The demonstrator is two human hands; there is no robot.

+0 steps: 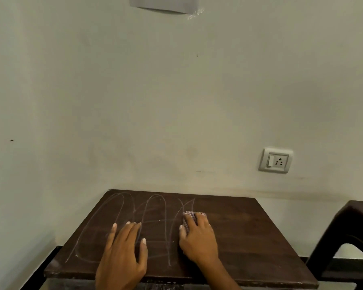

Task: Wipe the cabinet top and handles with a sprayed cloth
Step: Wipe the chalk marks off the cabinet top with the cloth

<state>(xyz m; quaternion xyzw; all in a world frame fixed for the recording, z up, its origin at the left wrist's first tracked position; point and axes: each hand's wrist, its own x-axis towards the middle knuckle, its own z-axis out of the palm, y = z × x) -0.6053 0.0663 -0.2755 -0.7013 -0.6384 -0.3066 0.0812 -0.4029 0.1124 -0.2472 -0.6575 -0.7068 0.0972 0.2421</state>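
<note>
Cloth (190, 219), checked and bunched, lies under the right hand (197, 237) on the dark wooden surface (249, 237); that hand curls over it, fingers pressing it down, thumb along its left side; only the far end of the cloth shows beyond the fingertips; the left hand (124, 252) rests flat just beside the right, fingers spread, holding nothing; pale looping streaks (122, 206) cross the surface ahead of and around the left hand, the last one ending at the cloth; past the hands stands a wall (134, 101), with a socket (276, 160) above and right of the right hand; a dark stool (344, 237) sits far right.
</note>
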